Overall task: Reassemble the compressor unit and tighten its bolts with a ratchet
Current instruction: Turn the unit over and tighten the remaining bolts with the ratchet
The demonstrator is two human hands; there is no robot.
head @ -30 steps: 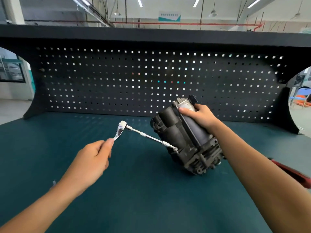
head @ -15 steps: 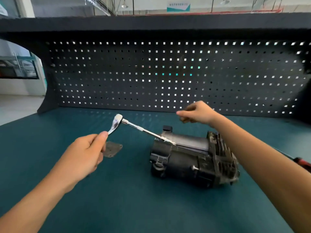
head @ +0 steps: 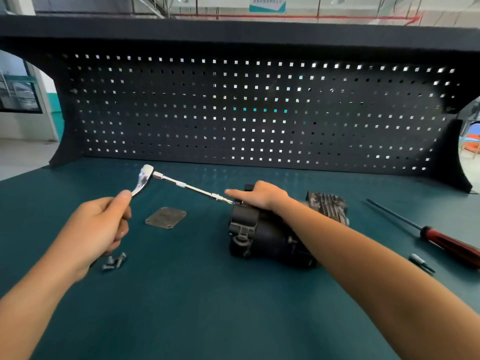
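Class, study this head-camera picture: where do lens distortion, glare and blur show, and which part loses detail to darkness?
Head view: wide-angle distortion bows the pegboard and its top shelf; head view: glare whitens the ratchet head; head view: the loose bolts beside the left hand look soft; head view: the black compressor loses detail in darkness.

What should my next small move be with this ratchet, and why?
Probably swing the ratchet handle with the left hand to begin tightening: its extension tip meets the top corner of the compressor, and the right hand rests on top, steadying it. Whether the tip is fully seated is unclear.
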